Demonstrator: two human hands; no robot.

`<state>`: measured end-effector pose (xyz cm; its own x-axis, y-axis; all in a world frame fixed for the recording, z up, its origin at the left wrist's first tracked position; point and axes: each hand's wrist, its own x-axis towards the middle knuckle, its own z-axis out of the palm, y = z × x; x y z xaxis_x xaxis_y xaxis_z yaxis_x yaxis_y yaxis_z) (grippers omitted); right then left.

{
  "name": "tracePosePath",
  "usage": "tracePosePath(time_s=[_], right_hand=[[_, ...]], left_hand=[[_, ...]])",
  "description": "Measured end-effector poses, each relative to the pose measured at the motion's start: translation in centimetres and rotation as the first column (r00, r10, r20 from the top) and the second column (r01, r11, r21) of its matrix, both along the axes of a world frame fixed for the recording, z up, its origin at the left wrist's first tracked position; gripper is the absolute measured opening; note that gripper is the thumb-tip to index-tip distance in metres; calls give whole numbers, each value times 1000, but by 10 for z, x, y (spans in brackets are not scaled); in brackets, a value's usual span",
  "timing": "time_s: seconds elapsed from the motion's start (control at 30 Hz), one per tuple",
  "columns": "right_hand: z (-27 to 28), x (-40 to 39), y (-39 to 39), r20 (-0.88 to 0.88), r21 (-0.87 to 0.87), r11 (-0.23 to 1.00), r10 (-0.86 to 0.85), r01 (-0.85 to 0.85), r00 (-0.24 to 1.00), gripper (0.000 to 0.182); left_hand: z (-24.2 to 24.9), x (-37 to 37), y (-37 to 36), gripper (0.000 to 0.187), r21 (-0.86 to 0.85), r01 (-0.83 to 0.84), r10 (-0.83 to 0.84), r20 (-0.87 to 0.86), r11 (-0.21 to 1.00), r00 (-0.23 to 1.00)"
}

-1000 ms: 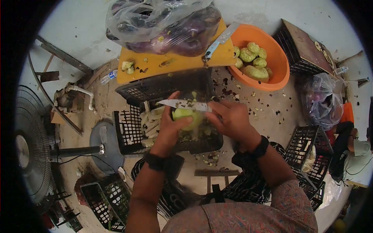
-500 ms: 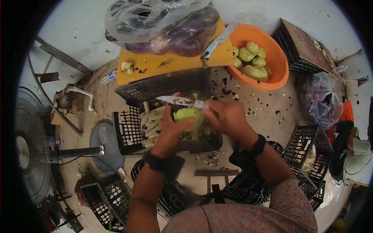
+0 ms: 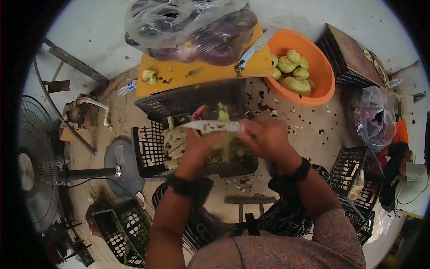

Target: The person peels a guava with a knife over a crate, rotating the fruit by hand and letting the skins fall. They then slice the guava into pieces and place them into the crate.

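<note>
In the head view my left hand (image 3: 195, 150) is closed around a pale green vegetable (image 3: 212, 132), which looks like a peeled eggplant. A knife (image 3: 210, 126) with a bit-speckled blade is gripped in my right hand (image 3: 268, 136). Its blade points left and lies across the eggplant, covering part of it. Green slivers (image 3: 222, 110) show just above the blade. Both hands are over a black crate (image 3: 150, 145) that holds pale strips (image 3: 174, 143) and trimmings. Motion blurs the blade and the eggplant.
A yellow board (image 3: 179, 83) bears a plastic bag of purple eggplants (image 3: 219, 42) and a second knife (image 3: 257, 46). An orange basin (image 3: 324, 80) holds several peeled eggplants. At left stands a fan (image 3: 38, 166); more black crates (image 3: 354, 172) stand right. Dark peelings litter the floor.
The knife has shifted slightly down and right, its blade now level and blurred. Pale green slivers now rise behind the blade. Both hands keep their holds, and the whole view has shifted slightly.
</note>
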<state>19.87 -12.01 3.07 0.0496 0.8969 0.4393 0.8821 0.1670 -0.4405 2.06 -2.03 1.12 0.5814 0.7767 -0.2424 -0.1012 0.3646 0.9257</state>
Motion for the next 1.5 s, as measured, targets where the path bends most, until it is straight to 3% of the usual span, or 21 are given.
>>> tracePosePath(time_s=[0.03,0.1,0.17,0.27,0.4,0.47,0.67,0.87,1.07,1.2,1.27,1.5], right_hand=[[0,0,-1,-1,0,1000,2,-2,1000,17],[1,0,-3,7,-7,999,34,-34,999,17],[0,0,-3,-7,-1,1000,28,-28,1000,17],[1,0,-4,-23,10,1000,24,-24,999,18],[2,2,-3,-14,6,999,39,-39,999,17],[2,3,-4,-8,-8,999,48,-49,999,17],[0,1,-5,-4,-17,999,46,-46,999,17],[0,-3,-1,4,5,999,36,-36,999,17],[-2,-4,3,13,-16,999,33,-32,999,18],[-4,-5,5,26,1,1000,12,-12,1000,19],[-2,-4,4,23,-11,1000,17,-17,1000,19],[-2,4,-2,-33,-19,1000,24,-25,999,19]], left_hand=[[-8,-2,3,81,82,-10,10,1,997,1000],[-17,-6,7,83,47,-11,9,44,999,999],[-19,-6,8,84,163,-3,7,-25,987,1000],[-18,-6,8,84,199,17,-10,-36,980,999],[-15,-4,5,84,76,34,-35,15,996,999],[-19,-3,6,84,263,26,-9,-66,964,998],[-15,-3,5,83,122,23,-30,53,992,998],[-7,-3,3,83,199,60,-37,-120,978,992],[-5,-1,-2,77,187,63,-53,-58,980,997],[-4,0,-2,77,219,93,-71,-108,971,992],[3,1,-2,82,155,53,-39,-92,986,995],[-2,-4,6,81,185,4,12,-88,983,996]])
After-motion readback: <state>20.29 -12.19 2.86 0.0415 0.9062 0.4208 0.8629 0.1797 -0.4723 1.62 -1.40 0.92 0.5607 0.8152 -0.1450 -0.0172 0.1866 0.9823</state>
